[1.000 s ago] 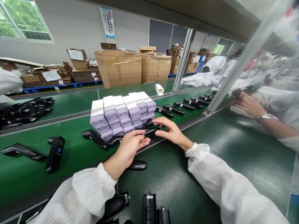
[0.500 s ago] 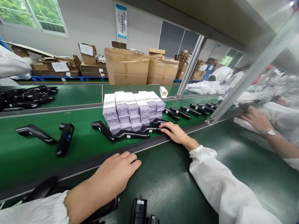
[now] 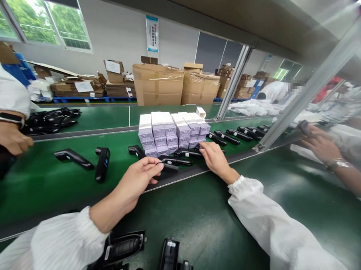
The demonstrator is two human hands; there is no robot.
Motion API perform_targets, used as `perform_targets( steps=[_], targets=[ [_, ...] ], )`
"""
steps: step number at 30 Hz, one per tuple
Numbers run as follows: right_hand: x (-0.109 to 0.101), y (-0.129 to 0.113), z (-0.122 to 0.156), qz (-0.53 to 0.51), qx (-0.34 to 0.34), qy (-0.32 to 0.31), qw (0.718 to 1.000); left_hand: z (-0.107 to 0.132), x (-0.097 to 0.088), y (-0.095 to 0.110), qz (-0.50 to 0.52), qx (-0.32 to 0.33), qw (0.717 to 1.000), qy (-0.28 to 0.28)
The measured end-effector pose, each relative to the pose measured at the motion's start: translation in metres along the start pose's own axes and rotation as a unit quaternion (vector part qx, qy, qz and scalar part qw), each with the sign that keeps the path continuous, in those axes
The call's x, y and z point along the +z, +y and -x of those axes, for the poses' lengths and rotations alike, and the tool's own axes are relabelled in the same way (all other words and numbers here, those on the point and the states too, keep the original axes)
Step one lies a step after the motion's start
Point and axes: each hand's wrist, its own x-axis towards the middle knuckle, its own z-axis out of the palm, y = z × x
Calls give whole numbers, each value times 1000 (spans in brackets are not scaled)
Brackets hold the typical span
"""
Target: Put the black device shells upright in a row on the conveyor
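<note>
My left hand (image 3: pixel 138 177) is over the near edge of the green belt, thumb and forefinger pinched at the end of a black handheld device (image 3: pixel 170 167). Just behind it lies another angled black device (image 3: pixel 179 161). My right hand (image 3: pixel 214 159) rests low at the belt's edge with fingers stretched out. Its fingertips are at a black device (image 3: pixel 188 153) and near the lower right of a stack of white and lilac boxes (image 3: pixel 174 132). Parts of the devices under both hands are hidden.
Several black devices (image 3: pixel 231 137) line the belt to the right, two (image 3: pixel 102 165) lie left. Black open shells (image 3: pixel 169 255) are on the near worktop (image 3: pixel 224 218). A co-worker's hand (image 3: pixel 7 142) grips a device at left; another person's hand (image 3: pixel 322 144) is right. A metal post (image 3: pixel 304 81) slants nearby.
My left hand has risen from the worktop to the belt edge and pinched a device. The boxes and devices appear further right. A co-worker's hand has come in at left.
</note>
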Motion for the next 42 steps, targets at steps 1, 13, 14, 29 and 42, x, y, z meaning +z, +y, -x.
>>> perform_targets(
  steps=[1, 13, 14, 29, 42],
  targets=[
    [4, -13, 3, -72, 22, 22, 997, -1, 7, -2, 77, -14, 997, 13],
    [41, -85, 19, -577, 236, 20, 782, 11, 53, -18, 61, 33, 992, -110],
    [35, -82, 17, -550, 219, 1, 806, 16, 48, -19, -26, 58, 992, -106],
    [-15, 15, -2, -10, -16, -144, 989, 98, -4, -33, -521, 143, 797, -270],
    [-16, 20, -2, 83, -74, -182, 977, 101, -21, -40, -516, 105, 810, -259]
  ],
)
